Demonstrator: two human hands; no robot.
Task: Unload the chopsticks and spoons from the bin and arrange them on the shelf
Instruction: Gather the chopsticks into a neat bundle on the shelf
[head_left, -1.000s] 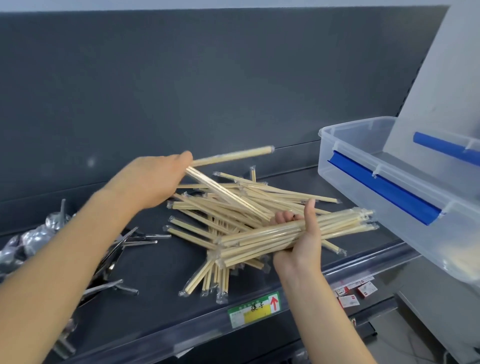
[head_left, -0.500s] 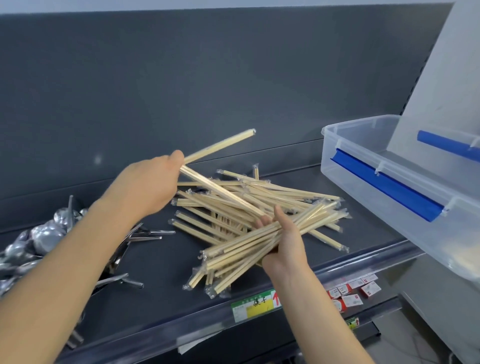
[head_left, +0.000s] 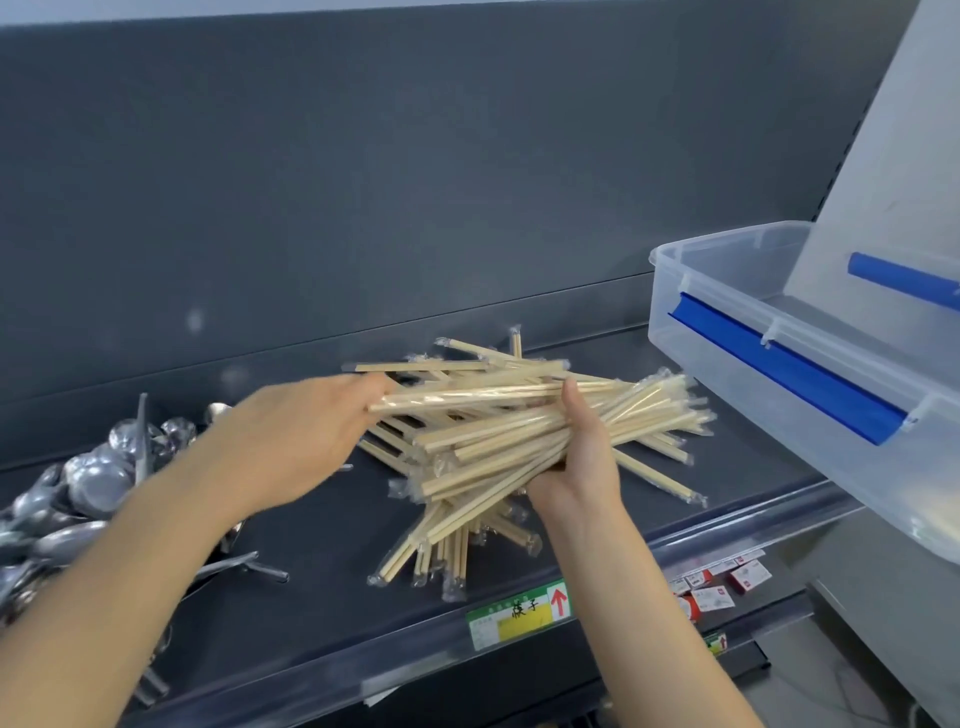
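Observation:
Wrapped wooden chopsticks lie in a loose heap on the dark shelf. My right hand grips a thick bundle of chopsticks just above the heap, thumb up over it. My left hand holds a pair of chopsticks by its left end and lays it across the top of that bundle. Metal spoons are piled at the shelf's left end. The clear plastic bin with blue clips stands at the right, tilted, its inside mostly out of sight.
A price label with a red arrow sits on the shelf's front rail. Small red and white boxes lie on the shelf below. The grey back panel rises behind the shelf.
My left hand has swung its pair of chopsticks down and right onto the bundle. My right hand has turned the bundle and lifted it slightly over the heap.

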